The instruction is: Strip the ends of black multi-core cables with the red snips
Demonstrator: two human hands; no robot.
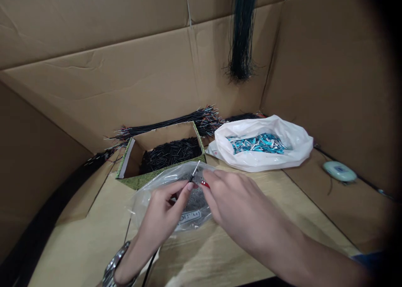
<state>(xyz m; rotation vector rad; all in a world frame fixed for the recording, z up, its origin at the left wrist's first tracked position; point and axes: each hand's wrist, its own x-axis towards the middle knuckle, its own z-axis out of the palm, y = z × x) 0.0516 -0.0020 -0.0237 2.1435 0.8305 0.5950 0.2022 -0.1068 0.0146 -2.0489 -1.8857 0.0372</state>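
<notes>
My left hand (169, 205) pinches a black cable (191, 177) between thumb and fingers, its pale thin end pointing up and away. A length of black cable also shows below that wrist. Close beside it, my right hand (230, 192) is closed on a small red piece (205, 184) with a bright metal end; its exact kind is too small to tell. Both hands are over a clear plastic bag (147, 195) holding many small greyish pieces, with a printed label partly visible. Whether the red piece touches the cable, I cannot make out.
Behind the hands, a green-patterned box (132, 182) contains short black tubes (172, 155). A white bag (260, 163) holds blue and silver pieces (260, 143). Cable bundles (163, 125) lie behind; thin wires (241, 48) hang above. A pale green oval device (339, 171) is right. Cardboard walls (125, 69) surround the table.
</notes>
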